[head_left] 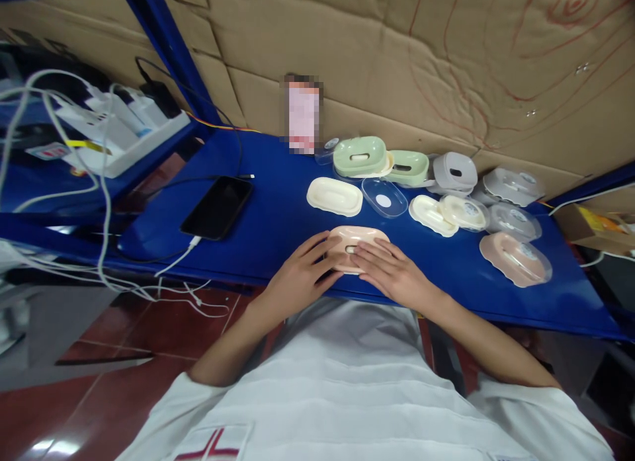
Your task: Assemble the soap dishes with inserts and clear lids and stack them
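Observation:
A pink soap dish with a slot in its middle lies near the front edge of the blue table. My left hand grips its left side, fingers over the rim and thumb at the near edge. My right hand holds the right side, with its fingers across the top and partly over the slot. Just behind it are a cream dish and a clear oval lid with a round white sticker. Farther right lie two cream pieces, one cream tray partly under a lidded one.
Green soap dishes and grey ones line the cardboard wall. Another pink dish with a clear lid sits at right. A phone with cables lies at left, near a power strip. A blurred upright screen leans behind.

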The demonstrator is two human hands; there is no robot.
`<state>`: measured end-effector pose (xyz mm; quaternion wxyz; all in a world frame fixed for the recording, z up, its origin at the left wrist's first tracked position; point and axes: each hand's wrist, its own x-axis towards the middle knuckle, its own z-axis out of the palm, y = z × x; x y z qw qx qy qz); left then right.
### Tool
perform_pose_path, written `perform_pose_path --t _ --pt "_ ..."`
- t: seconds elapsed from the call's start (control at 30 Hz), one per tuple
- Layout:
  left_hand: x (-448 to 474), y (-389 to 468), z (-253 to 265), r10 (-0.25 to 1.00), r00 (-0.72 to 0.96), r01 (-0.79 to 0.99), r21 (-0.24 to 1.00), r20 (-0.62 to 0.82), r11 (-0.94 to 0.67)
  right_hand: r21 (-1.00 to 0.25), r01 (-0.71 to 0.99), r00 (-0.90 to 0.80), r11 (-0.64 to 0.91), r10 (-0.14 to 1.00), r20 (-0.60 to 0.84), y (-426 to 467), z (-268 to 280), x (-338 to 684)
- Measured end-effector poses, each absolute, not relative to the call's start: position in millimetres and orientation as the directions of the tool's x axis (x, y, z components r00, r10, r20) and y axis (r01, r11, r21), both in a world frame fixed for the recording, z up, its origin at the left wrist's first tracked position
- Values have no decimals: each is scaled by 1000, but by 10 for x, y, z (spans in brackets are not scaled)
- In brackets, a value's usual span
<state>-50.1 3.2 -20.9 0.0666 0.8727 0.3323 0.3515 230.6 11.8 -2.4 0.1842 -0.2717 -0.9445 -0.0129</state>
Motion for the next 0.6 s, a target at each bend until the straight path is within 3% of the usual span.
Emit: perform_pose_path --t 0.17,0.4,0.47,0.6 --pt "-512 29 -236 627 540 535 346 561 -771 -121 493 -787 861 501 359 197 32 2344" --pt "-509 8 -235 675 522 537 413 522 -735 -150 812 -492 564 800 344 814 145 2724" --pt "-510 7 -232 674 522 534 415 524 -736 -271 802 -448 533 836 316 907 154 2817" --pt "-516 4 -229 665 527 530 406 530 -744 -698 586 -278 412 911 304 775 185 2930"
